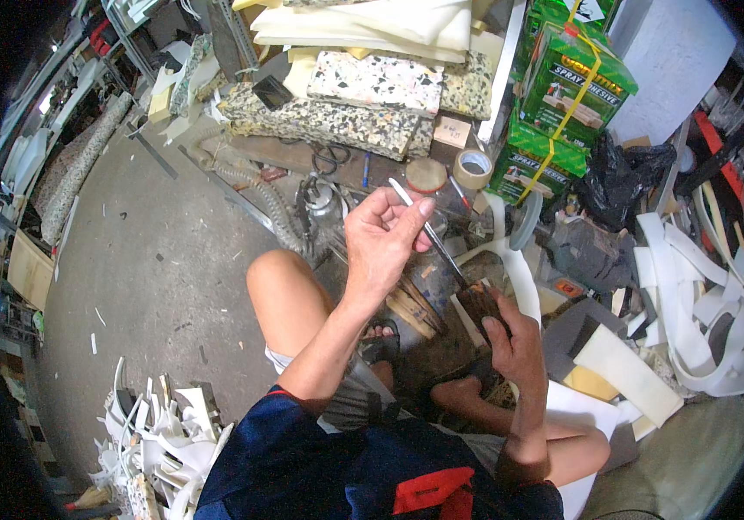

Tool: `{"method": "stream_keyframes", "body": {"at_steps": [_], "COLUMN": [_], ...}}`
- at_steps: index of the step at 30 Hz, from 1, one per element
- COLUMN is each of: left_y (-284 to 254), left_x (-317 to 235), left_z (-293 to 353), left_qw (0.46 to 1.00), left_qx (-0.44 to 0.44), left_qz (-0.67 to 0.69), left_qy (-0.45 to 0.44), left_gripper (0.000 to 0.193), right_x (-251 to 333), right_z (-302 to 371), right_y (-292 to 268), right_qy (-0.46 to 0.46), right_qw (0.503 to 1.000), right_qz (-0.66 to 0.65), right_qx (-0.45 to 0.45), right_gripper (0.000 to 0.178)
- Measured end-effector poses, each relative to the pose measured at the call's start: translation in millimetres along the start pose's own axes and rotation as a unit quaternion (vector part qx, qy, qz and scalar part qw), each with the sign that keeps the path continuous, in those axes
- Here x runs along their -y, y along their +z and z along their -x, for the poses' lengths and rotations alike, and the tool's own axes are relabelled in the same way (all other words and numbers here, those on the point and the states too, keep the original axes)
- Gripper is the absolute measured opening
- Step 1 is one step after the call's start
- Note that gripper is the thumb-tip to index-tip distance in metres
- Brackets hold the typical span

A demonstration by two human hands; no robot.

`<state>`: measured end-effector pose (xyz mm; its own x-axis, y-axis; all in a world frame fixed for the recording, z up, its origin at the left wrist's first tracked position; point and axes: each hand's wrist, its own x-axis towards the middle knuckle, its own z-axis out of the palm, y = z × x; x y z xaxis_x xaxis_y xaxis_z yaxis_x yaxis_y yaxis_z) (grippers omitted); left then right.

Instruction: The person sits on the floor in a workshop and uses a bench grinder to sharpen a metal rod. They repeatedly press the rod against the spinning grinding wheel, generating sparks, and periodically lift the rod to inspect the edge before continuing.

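My left hand (382,238) is closed, pinching a long thin blade-like strip (448,260) between thumb and fingers. One end of the strip is bright white and sticks up past the fingers; the rest is dark. It slants down to the right and reaches a dark brown block (478,310). My right hand (518,342) is closed around that block, thumb on top. Whether strip and block are joined or only touching, I cannot tell. Both hands are above my lap, between my bent knees.
Ahead lie speckled foam slabs (329,113), a tape roll (473,168), a round tin (427,175) and scissors (330,159). Green boxes (563,104) stand at the right, near white foam offcuts (710,321). A scrap heap (164,442) lies on the floor (151,286) at the left.
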<state>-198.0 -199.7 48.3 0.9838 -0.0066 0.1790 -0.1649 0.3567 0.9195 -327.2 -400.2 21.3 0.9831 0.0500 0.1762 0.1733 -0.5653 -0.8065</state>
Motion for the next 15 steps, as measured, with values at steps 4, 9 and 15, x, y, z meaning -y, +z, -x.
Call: {"method": "stream_keyframes", "body": {"at_steps": [4,9,15], "left_y": [-1.1,-2.2,-3.2], "left_x": [1.5,4.7,4.2], "left_z": [-0.8,-1.7,0.4], "left_qw": [1.000,1.000,0.996], "left_qx": [0.003,0.004,0.024], "left_qz": [0.006,0.018,0.073], "left_qy": [-0.005,-0.009,-0.045], "left_gripper": [0.013,0.013,0.023], "right_x": [3.0,-1.9,-4.2], "right_z": [-0.8,-1.4,0.7], "right_y": [-1.1,2.0,1.1], "right_qy": [0.047,0.008,-0.006], "right_qw": [0.999,1.000,1.000], "right_qz": [-0.025,-0.027,-0.025], "right_qx": [0.010,-0.001,-0.008], "right_gripper": [0.043,0.040,0.042]}}
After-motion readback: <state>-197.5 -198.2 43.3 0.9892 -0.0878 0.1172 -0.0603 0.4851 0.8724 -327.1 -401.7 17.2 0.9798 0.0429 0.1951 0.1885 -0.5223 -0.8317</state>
